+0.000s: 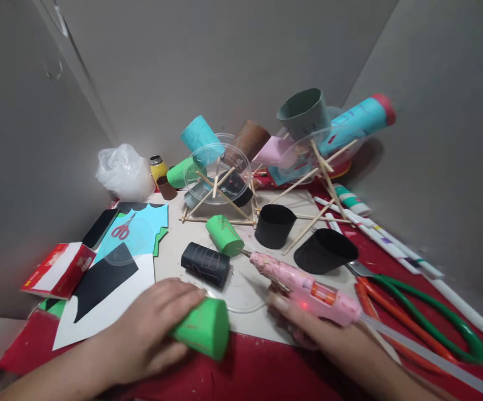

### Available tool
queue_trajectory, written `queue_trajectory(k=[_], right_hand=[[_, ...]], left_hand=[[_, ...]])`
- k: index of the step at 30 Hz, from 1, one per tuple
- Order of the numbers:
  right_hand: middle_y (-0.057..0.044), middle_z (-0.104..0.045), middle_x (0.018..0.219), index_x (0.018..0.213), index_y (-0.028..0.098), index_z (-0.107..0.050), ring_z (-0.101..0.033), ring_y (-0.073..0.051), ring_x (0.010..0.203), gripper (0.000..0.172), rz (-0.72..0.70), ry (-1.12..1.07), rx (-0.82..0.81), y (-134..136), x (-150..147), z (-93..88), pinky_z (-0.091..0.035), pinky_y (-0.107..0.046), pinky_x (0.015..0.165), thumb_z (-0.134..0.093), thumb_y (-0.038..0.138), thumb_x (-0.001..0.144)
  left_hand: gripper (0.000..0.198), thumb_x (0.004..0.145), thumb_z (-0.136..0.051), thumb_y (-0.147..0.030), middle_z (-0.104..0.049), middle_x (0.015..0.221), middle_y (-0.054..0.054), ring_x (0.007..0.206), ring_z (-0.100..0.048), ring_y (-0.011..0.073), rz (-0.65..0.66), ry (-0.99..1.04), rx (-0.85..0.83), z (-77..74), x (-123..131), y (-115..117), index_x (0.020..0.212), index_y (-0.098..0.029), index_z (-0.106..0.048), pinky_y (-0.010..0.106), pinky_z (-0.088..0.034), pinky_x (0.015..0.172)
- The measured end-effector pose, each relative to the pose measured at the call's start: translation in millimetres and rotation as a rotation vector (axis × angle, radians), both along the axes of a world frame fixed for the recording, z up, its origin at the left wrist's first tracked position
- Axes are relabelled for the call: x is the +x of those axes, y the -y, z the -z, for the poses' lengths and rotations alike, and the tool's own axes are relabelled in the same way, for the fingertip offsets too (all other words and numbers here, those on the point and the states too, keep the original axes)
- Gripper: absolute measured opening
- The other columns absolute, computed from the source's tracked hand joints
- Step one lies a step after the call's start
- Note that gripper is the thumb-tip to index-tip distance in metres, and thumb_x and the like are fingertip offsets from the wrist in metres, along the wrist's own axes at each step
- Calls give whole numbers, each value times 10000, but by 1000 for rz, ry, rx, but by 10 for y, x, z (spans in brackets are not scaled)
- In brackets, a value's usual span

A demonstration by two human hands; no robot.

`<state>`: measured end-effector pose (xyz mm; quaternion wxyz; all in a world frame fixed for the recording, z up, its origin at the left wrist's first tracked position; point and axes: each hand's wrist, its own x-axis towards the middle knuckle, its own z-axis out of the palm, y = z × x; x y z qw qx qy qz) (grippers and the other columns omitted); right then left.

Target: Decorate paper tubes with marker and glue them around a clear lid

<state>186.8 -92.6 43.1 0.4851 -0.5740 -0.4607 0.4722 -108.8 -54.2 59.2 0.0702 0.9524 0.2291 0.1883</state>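
My left hand (153, 328) is closed around a green paper cylinder (208, 326), low at the front of the work area. In my right hand (303, 320) is a pink hot glue gun (303, 284) with a red light lit on its body and a glue stick trailing from its rear. The gun's nozzle points left, close to a second green paper cylinder (224, 235). That cylinder and a black paper cylinder (206, 264) lie on or by a clear plastic disc (245, 303) on a pale board. Two open black paper cups (275, 225) stand beyond the gun.
Stick-framed wheels with coloured paper cups (216, 184) stand at the back. Large green-and-orange-handled scissors (416, 312) lie at right beside white tubes (391, 245). Paper sheets, small red scissors (121, 228), a red box (59, 270) and a plastic bag (124, 171) are at left.
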Motion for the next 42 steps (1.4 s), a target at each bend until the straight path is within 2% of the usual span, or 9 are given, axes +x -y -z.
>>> queue_trajectory(k=[3,6,13,16,19,22,29,35,42], right_hand=[[-56,-813,1079,1237,280,-770,-772,-301,991,445,-152,-7,24,82,-3,60,-641,-391,890,-772,426,816],[-52,-766,1249,1249,285,-748,-731,-296,1129,432,-267,-14,110,118,-1,111,-608,-391,975,-757,377,827],[-52,-777,1140,992,279,-780,-715,-320,1137,201,-210,179,185,169,-5,124,-616,-370,932,-746,376,820],[-59,-766,1160,1146,274,-749,-707,-313,1149,353,-186,88,143,178,-13,101,-608,-392,959,-745,426,827],[-74,-765,1098,1247,233,-703,-736,-278,1010,494,-167,-28,16,171,-5,86,-624,-384,879,-738,516,844],[-56,-752,940,1124,202,-724,-696,-194,728,504,-148,-75,-33,156,29,130,-614,-325,704,-744,604,819],[-49,-717,831,1002,206,-737,-654,-174,683,544,-52,-134,-134,142,118,296,-530,-264,574,-768,688,752],[-40,-706,810,957,215,-723,-627,-160,646,539,3,-96,-129,133,115,235,-484,-250,528,-748,714,756],[-53,-746,832,961,216,-753,-725,-258,808,478,-48,1,-56,109,53,202,-603,-337,703,-754,656,774]], left_hand=[[518,989,-507,-286,-697,1248,176,1153,-671,266,178,46,15,58,369,4,1475,-143,-400,413,-540,1052],[523,999,-509,-290,-693,1243,182,1153,-671,276,208,84,31,114,545,-68,1484,-150,-375,437,-535,1049],[510,1038,-484,-350,-677,1270,198,1182,-663,278,220,161,49,185,626,-127,1497,-165,-360,420,-546,1024],[508,1023,-516,-359,-653,1305,214,1235,-638,296,204,158,81,226,627,-124,1480,-171,-397,434,-542,1033],[474,1007,-540,-324,-620,1352,241,1252,-629,322,161,141,162,244,612,-101,1445,-166,-449,453,-553,1007],[547,1004,-538,-344,-637,1337,239,1190,-664,331,95,112,182,208,583,-30,1505,-173,-398,467,-577,944],[790,909,-713,-432,-615,1414,162,1177,-678,278,-96,239,-520,69,512,218,1567,-253,-315,396,-570,971],[782,885,-695,-475,-682,1105,91,834,-663,196,-161,248,-1177,229,539,293,1539,-217,-351,325,-557,731],[781,798,-793,-564,-651,1297,123,1150,-647,288,-152,408,-1391,373,611,212,1438,-231,-493,436,-553,944]])
